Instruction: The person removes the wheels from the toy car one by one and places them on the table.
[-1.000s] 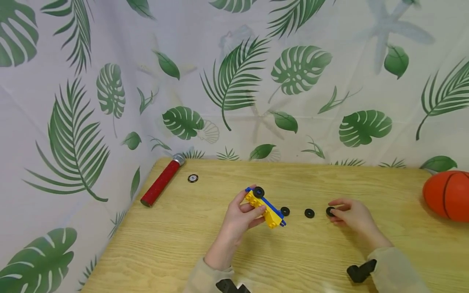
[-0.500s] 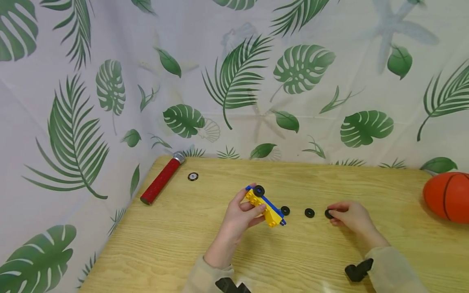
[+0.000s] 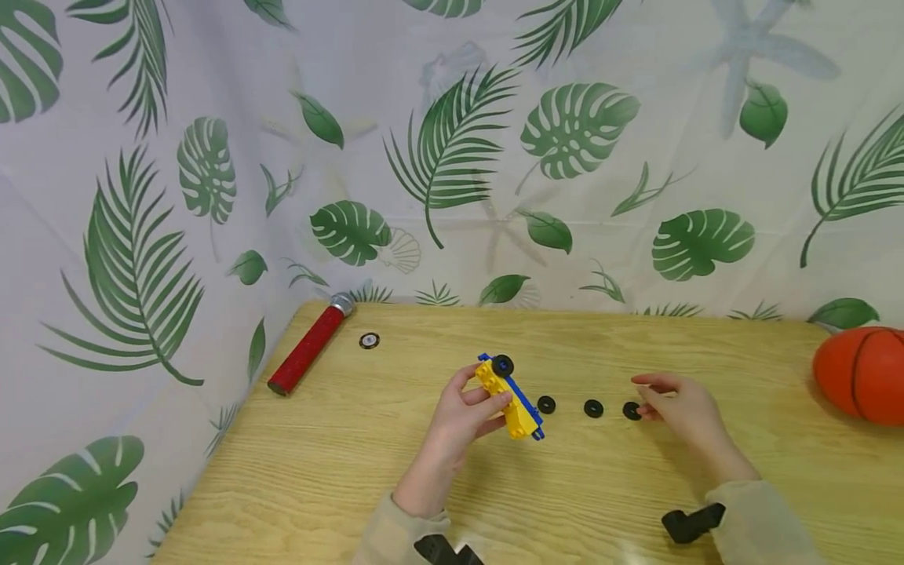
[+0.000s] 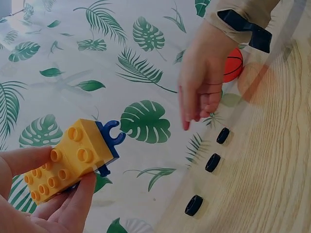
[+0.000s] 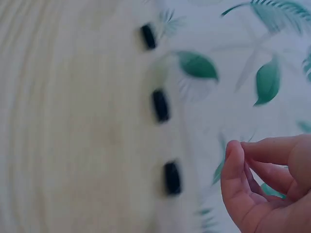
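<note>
My left hand [image 3: 462,408] grips a yellow-and-blue toy car [image 3: 514,408] of studded blocks, held tilted above the table. One black wheel [image 3: 502,366] shows at the car's upper end; in the left wrist view, blue hooks [image 4: 114,133] stick out from its other end. To the right of the car, three black toy tyres lie in a row: a left tyre [image 3: 546,405], a middle tyre [image 3: 593,409] and a right tyre [image 3: 632,410]. Just above the right tyre is my right hand [image 3: 681,408], thumb and forefinger close together with nothing visible between them.
On the wooden table [image 3: 318,471], a red microphone [image 3: 308,349] lies at the left edge beside a small round black-and-white disc [image 3: 369,340]. An orange-red ball [image 3: 865,375] sits at the far right. A leaf-patterned cloth [image 3: 452,259] hangs behind the table and along its left side.
My right hand has let go of the right tyre and risen slightly off it, leaving the tyre on the table. The toy car has turned a little in my left hand.
</note>
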Available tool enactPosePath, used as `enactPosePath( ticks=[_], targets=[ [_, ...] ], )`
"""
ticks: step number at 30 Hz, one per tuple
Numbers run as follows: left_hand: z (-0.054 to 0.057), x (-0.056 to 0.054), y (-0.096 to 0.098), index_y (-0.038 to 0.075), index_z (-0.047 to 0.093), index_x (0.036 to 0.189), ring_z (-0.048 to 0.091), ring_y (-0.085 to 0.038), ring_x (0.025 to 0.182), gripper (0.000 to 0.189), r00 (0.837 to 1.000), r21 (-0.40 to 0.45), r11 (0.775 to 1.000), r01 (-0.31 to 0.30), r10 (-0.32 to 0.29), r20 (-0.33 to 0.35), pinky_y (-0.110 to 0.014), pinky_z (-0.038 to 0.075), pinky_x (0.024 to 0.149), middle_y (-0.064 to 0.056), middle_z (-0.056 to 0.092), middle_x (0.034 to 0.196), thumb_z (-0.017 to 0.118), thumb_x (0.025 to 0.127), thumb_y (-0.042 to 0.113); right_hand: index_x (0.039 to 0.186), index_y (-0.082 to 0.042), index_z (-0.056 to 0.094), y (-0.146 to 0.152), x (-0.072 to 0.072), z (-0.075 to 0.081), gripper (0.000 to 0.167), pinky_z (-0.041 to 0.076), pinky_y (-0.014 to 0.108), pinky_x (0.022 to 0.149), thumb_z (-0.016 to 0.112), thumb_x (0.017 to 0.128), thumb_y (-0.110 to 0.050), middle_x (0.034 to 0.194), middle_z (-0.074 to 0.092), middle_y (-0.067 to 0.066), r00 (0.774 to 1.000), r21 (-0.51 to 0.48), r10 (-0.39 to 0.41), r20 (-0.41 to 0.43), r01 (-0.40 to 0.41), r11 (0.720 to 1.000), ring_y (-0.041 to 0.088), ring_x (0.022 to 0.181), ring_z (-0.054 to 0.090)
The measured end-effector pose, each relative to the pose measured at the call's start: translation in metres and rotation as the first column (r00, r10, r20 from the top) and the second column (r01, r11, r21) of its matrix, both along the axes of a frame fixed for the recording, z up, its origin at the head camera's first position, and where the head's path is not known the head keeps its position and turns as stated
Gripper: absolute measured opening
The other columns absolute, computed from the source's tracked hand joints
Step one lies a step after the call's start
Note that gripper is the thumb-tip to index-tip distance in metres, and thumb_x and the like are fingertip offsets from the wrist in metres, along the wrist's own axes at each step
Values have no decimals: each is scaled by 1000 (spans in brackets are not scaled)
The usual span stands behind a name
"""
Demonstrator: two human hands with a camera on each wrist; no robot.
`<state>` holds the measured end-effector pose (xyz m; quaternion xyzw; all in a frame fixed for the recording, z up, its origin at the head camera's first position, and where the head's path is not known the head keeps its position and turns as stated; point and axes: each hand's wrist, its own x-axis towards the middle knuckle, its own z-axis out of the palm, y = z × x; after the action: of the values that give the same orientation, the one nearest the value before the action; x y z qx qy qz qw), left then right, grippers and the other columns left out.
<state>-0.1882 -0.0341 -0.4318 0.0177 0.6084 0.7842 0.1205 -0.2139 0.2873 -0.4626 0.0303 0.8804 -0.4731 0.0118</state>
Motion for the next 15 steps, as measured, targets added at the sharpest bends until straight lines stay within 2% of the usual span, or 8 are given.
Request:
enactPosePath(
  ticks=[7,11,15],
  targets=[
    [5,-3,7,7,43,147,70,-26,101,62,1000,-25,1000,15,-15,-6,-44,58,90,-21,69,115,71,91,5,134,5,56,-48,10,54,44,59,21,76,57,102,-24,95,68,-4,990,-143,87,-112,-103,984,4,80,68],
    [5,-3,11,9,45,147,71,-25,100,63,1000,-45,999,28,-28,2,-42,58,90,-20,69,116,71,90,6,132,5,57,-76,16,67,42,58,21,80,59,101,-23,108,69,10,980,-197,140,-141,-166,966,3,86,67],
    [2,0,14,9,45,148,71,-27,100,63,999,-66,996,53,-53,6,-41,58,90,-21,69,118,71,90,7,134,2,58,-97,20,71,43,58,23,85,62,99,-23,123,66,20,974,-252,200,-108,-221,942,8,93,68]
  ],
)
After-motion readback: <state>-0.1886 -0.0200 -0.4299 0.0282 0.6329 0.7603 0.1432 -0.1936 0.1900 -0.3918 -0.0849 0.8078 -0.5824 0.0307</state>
